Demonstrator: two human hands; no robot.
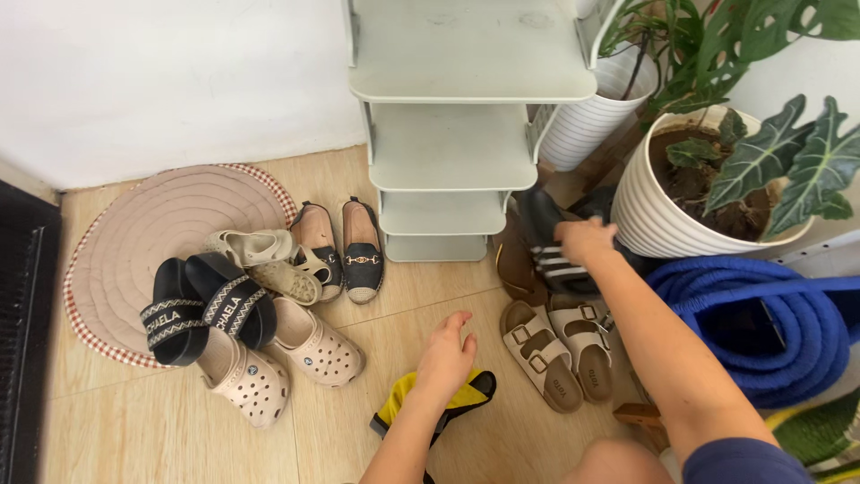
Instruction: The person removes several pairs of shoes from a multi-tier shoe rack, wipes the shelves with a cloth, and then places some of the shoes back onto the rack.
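A person crouches over a tan tile floor strewn with footwear. The right hand reaches forward and closes its fingers over a black slide with white stripes, gripping it from above at the strap end; the slide lies tilted, its toe pointing away from the hand toward a pale green shoe rack. Just beneath that grip sits a brown sandal, and nearer the person, below the wrist, a pair of beige two-buckle sandals lies side by side.

The left hand rests lower and to the left of the right one, fingers loosely spread and curled, holding nothing; its heel sits on a yellow and black cloth on the floor.

Further left of the left hand lie beige clogs, with black slides stacked against them on the edge of a round woven mat. Beyond those are cream strap sandals and a pair of black-toed espadrilles, the latter just in front of the rack's lowest shelf.

To the right of the gripping hand stands a white ribbed pot holding a broad-leaved plant, with a coiled blue hose below it.
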